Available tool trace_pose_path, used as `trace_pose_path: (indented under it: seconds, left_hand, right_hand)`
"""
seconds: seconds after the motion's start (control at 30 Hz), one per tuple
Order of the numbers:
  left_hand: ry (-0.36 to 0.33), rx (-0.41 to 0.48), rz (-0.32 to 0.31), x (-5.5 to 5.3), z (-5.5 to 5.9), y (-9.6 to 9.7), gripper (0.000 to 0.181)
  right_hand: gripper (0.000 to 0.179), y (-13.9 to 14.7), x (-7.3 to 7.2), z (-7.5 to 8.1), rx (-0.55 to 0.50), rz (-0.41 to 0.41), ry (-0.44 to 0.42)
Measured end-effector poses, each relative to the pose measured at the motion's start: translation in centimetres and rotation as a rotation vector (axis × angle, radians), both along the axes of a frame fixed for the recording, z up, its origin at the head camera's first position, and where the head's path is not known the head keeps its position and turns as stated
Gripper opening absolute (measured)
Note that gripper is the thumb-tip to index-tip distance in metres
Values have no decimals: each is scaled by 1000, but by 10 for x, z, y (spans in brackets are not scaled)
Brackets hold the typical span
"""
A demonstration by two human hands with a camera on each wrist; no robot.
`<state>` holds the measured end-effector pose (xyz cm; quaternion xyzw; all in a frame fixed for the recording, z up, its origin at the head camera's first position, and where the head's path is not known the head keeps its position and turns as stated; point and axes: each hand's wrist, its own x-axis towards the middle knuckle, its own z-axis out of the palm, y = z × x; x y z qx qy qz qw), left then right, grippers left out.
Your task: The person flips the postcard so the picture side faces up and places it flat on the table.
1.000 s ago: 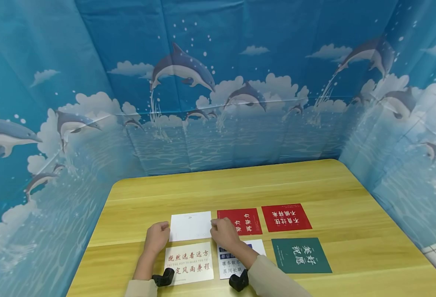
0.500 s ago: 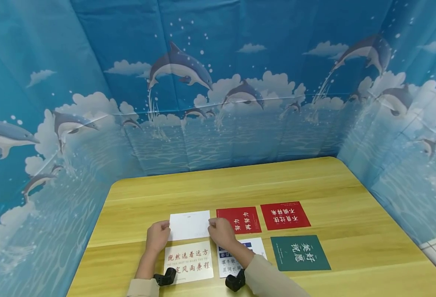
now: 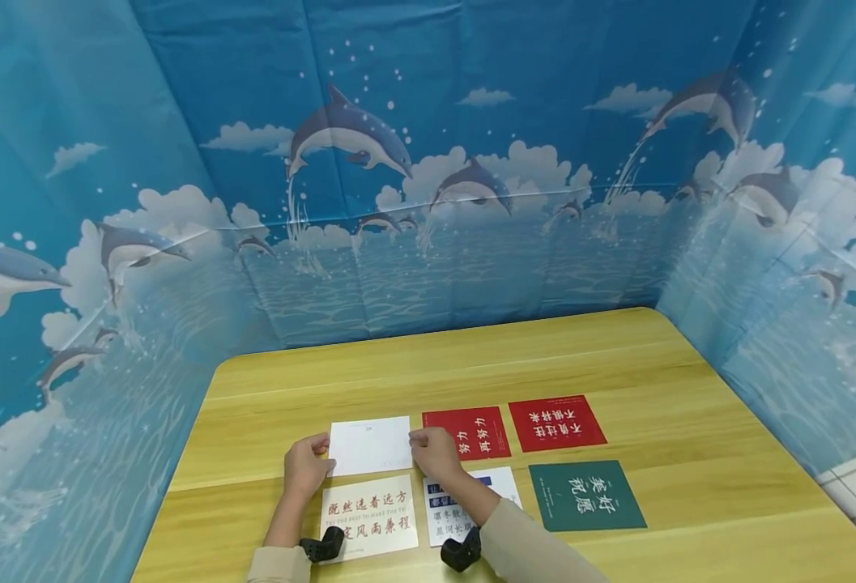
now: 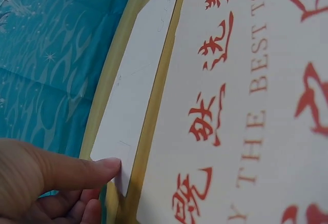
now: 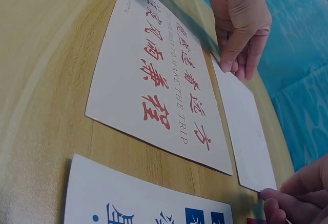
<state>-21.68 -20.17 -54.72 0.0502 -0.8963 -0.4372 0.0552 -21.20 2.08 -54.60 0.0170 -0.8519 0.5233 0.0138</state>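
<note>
A blank white card with faint print lies between my two hands at the left of the table, above a cream card with red writing. My left hand pinches its left edge; in the left wrist view the thumb rests on top near a corner, with the other fingers lower down. At the opposite edge, my right hand pinches the card near its corner, and the right wrist view shows these fingertips close to the table. Whether the card touches the table I cannot tell.
Right of the white card lie two red cards, one partly behind my right hand, the other farther right. A blue-and-white card is partly under my right forearm. A green card lies beyond it. A dolphin-print curtain surrounds the wooden table.
The left thumb and fingers have spread slightly apart at the card's left edge. Both hands stay at the white card, and the other cards keep their places; the head view has shifted a little.
</note>
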Motion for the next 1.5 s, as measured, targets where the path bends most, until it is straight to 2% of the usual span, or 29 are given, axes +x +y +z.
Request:
trace_pose_path:
  seconds: [0.17, 0.33, 0.57, 0.77, 0.9, 1.07, 1.23, 1.5]
  left_hand:
    - [19, 51, 53, -3, 1, 1, 46]
    - [40, 97, 91, -3, 2, 1, 42]
    - [96, 85, 136, 0, 3, 3, 28]
    - [136, 61, 160, 4, 6, 4, 21]
    - [159, 62, 151, 8, 8, 3, 19]
    - [183, 102, 114, 12, 7, -3, 16]
    - [206, 102, 61, 15, 3, -10, 12]
    - [231, 69, -10, 22, 4, -20, 8]
  right_hand:
    - [19, -1, -3, -3, -28, -8, -12]
    - [16, -1, -5, -5, -66, -50, -40]
    - [15, -1, -7, -3, -159, -87, -23]
    - [22, -3, -10, -5, -99, -74, -6]
    - [27, -5, -12, -7, -33, -42, 32]
    - [11, -5, -12, -8, 24, 13, 107]
    - [9, -1, -9, -6, 14, 54, 179]
    - [6, 6, -3, 0, 14, 122, 211]
